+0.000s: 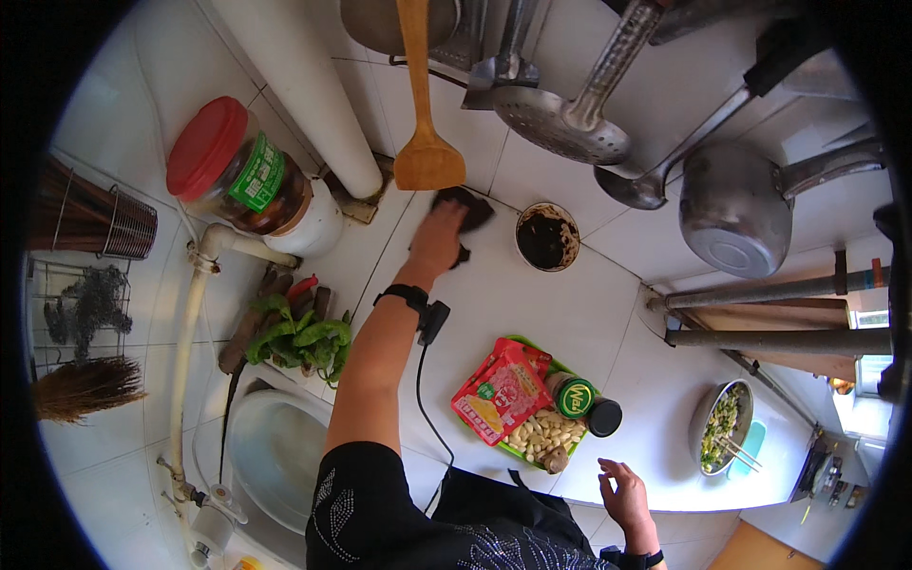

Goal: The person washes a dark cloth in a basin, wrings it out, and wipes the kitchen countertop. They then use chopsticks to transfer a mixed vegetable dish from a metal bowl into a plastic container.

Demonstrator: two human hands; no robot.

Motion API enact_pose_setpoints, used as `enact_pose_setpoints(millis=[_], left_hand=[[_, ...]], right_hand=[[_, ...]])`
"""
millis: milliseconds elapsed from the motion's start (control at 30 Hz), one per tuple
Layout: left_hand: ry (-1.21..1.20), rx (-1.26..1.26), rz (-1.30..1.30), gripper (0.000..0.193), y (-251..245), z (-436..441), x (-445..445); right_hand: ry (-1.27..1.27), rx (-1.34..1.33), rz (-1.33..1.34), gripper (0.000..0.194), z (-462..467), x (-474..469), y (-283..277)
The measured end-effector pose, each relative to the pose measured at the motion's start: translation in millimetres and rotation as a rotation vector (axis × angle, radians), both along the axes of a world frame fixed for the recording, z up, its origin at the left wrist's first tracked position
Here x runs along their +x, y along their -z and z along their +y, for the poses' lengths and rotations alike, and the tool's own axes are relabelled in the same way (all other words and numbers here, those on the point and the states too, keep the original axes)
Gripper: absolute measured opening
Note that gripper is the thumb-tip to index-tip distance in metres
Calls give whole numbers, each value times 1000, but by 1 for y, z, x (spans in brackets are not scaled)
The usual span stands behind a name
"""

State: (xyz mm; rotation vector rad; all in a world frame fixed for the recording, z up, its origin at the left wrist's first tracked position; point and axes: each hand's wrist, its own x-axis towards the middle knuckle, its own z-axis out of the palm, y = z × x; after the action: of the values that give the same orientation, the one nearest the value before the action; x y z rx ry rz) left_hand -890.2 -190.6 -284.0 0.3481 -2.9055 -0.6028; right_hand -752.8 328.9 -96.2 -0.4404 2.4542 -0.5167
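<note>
My left hand reaches to the far part of the white tiled counter and presses on a dark brown cloth, which sticks out on both sides of the fingers. A round container with dark paste inside and smears on its wall stands to the right of the cloth. My right hand hovers at the counter's front edge with nothing in it, fingers loosely bent and apart. Nearest to it is a green tray with red packets, peeled garlic cloves, a ginger piece and lidded jars.
A wooden spatula, skimmer, ladle and saucepan hang over the back. Green peppers, a red-lidded jar and a basin are on the left. A metal bowl of chopped food with chopsticks stands right.
</note>
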Motion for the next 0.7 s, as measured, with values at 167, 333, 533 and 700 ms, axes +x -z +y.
enact_pose_setpoints(millis=[167,333,533,700], left_hand=[[-416,-128,-290,68,-4,-33,-11],[-584,-146,-366,73,-2,-22,2],[-672,-70,-325,73,-6,5,55],[-779,-89,-310,77,-2,6,75]], right_hand=[[14,75,-33,30,4,4,-5],[30,47,-19,30,12,8,-6],[14,19,-16,30,12,-1,-4],[-3,-37,10,28,8,-4,-3]])
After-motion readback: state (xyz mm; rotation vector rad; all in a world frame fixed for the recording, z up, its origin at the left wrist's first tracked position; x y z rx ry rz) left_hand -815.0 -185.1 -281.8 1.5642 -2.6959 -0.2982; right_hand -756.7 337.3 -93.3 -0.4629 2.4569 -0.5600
